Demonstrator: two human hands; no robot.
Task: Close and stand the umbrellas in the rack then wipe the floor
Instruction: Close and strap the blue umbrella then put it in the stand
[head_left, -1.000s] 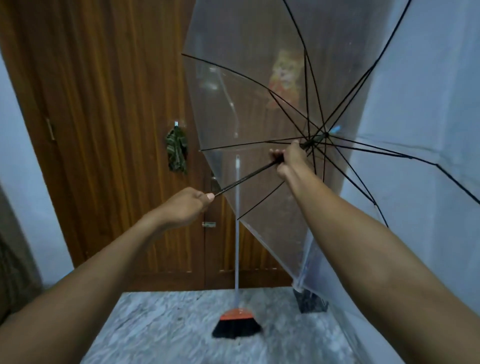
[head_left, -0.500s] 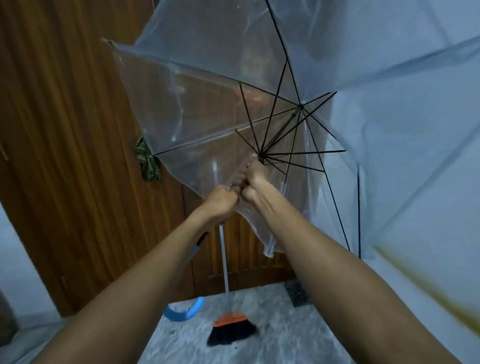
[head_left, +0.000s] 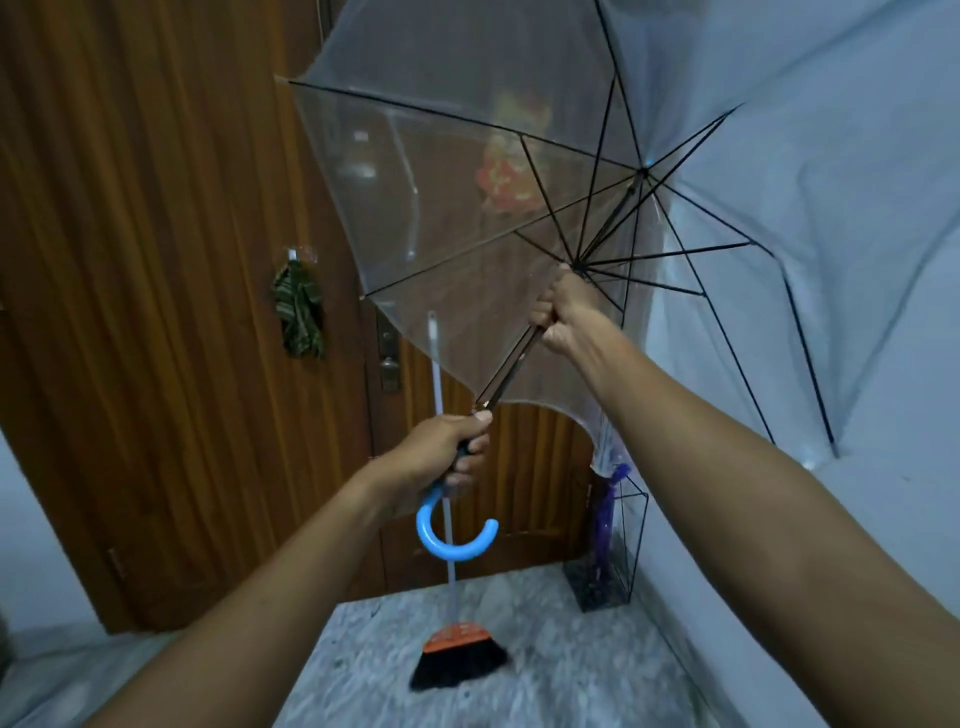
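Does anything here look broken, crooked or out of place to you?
Nothing looks damaged. The clear umbrella is open indoors and tilted sideways; the left hand grips its shaft above the blue handle, the right hand higher up. A broom leans on the door.

I read the umbrella canopy (head_left: 441, 208) as thin clear plastic film, glossy and creased, stretched on thin black ribs (head_left: 675, 254) that look like metal. Its crook handle (head_left: 452, 545) is smooth, shiny blue plastic. The door (head_left: 156, 260) is varnished brown wood with ribbed panels. A soft green cloth (head_left: 298, 312) hangs on it. Below the door, the floor (head_left: 545, 675) is smooth, mottled grey stone.
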